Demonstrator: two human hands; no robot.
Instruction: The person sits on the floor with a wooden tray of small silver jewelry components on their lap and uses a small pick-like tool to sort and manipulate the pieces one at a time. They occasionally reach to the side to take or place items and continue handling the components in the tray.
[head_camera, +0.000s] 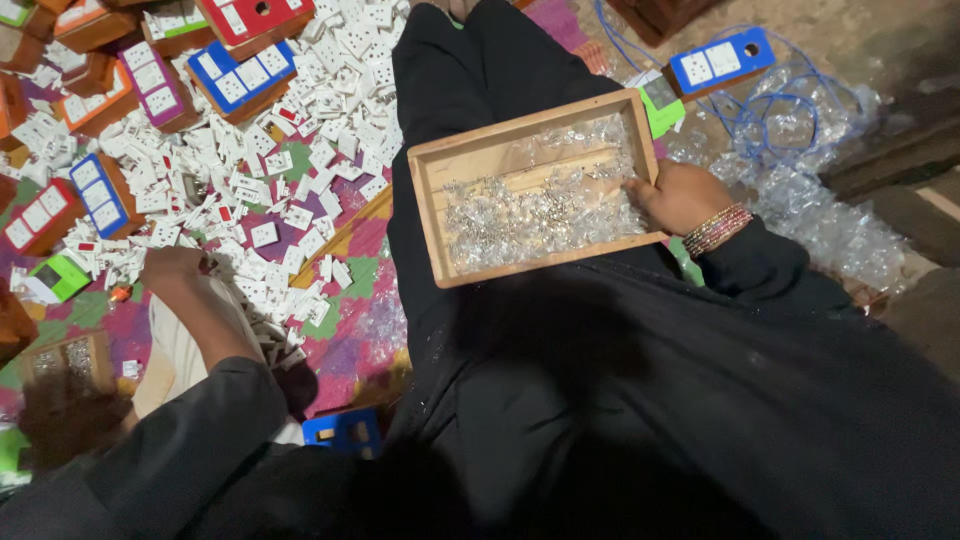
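Right hand rests fingers in one wooden tray of small metal screws on lap, grip unclear. Left hand lies on heaped white sockets, apparently closed; one blue switchboard beyond.

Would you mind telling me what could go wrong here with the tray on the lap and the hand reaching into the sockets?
1. The wooden tray rests tilted on the person's lap, steadied only by the right hand at one edge; the small metal parts might slide or spill.
2. The left hand reaches aside into the white socket pile; leaning could tip the tray further.
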